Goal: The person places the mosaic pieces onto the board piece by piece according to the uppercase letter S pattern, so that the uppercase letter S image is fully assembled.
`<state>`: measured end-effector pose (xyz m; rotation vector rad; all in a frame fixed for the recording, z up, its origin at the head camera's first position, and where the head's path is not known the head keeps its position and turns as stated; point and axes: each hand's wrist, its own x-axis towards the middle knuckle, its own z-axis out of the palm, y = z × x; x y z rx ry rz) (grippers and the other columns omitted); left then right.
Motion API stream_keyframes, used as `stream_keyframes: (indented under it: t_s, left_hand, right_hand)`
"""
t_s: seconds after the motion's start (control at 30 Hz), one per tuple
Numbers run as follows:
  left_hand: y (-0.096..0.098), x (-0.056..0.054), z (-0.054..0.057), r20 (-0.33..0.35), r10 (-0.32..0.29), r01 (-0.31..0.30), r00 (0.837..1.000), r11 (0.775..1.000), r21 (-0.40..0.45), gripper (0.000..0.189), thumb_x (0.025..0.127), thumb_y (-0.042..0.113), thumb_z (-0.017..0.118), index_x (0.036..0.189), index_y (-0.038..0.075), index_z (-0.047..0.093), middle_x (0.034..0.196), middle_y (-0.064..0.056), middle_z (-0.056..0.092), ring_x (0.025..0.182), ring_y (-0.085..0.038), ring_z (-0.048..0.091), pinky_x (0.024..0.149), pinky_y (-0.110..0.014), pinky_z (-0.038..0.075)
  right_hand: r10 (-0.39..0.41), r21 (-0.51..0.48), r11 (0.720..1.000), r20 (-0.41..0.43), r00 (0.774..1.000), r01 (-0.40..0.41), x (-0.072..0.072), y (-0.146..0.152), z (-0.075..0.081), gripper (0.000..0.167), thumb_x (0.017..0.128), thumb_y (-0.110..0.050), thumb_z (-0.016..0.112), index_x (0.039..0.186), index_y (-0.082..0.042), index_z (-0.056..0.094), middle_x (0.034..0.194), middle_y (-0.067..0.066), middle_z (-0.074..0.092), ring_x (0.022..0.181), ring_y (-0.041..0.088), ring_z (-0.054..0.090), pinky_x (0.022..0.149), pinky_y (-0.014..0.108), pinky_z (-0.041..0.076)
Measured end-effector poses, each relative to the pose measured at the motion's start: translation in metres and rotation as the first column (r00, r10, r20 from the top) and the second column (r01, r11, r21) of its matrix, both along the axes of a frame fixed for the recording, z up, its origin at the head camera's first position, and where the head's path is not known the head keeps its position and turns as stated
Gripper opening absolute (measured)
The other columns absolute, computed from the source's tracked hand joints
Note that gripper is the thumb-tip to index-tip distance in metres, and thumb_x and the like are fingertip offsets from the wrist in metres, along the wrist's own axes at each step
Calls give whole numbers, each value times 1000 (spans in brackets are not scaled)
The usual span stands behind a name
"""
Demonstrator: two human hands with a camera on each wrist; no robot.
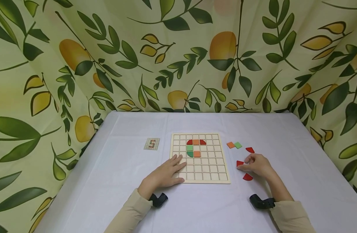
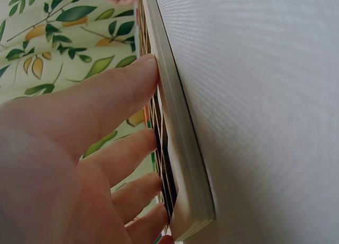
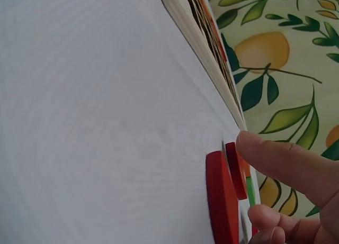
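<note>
My left hand (image 1: 167,171) lies with spread fingers on the left edge of a pale wooden grid board (image 1: 207,177); in the left wrist view its thumb (image 2: 143,77) touches the board's rim. On the grid sit red, orange and green tiles, among them an orange square (image 1: 197,154) and a dark green quarter-round (image 1: 190,154). Right of the board, my right hand (image 1: 258,165) has its thumb tip at a red tile (image 1: 240,162), the other fingers loosely bent beside it. The right wrist view shows that red tile (image 3: 237,171) below the thumb, with a gap to the fingers.
Two red quarter-round tiles (image 1: 247,177) (image 1: 250,149) lie near the right hand. An orange square (image 1: 231,145) and a green square (image 1: 238,145) lie behind. Left of the board is a small pattern card (image 1: 152,144). A leaf-print curtain (image 1: 178,64) hangs behind the white table (image 1: 123,155).
</note>
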<state>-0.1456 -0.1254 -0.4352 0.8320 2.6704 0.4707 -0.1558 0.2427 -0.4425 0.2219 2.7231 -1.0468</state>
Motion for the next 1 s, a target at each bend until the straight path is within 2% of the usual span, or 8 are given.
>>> stream_keyframes:
  t_s: [0.17,0.77,1.0]
  left_hand:
    - [-1,0,-1,1,-5,5,1000,1000,5,62,93,40,59,148,16,40,162,-10,25,152,-32,18,123,-49,25]
    - [0,-2,-2,-6,-5,5,1000,1000,-2,63,93,40,59,148,17,40,162,-9,25,153,-31,18,122,-49,26]
    - [0,-1,-2,-3,-9,9,1000,1000,1,62,93,40,59,148,17,40,162,-9,25,152,-32,18,122,-50,26]
  right_hand:
    - [-21,29,999,0,1000,21,2,-3,2,39,73,-27,81,83,-1,54,67,3,46,67,17,44,52,24,35]
    - [-35,43,998,-23,999,36,1,-15,0,35,76,-22,79,90,0,55,66,3,42,62,16,42,49,23,34]
    - [-14,45,999,-37,999,15,1,-16,-1,33,76,-18,78,91,1,55,64,2,42,61,16,41,48,23,34]
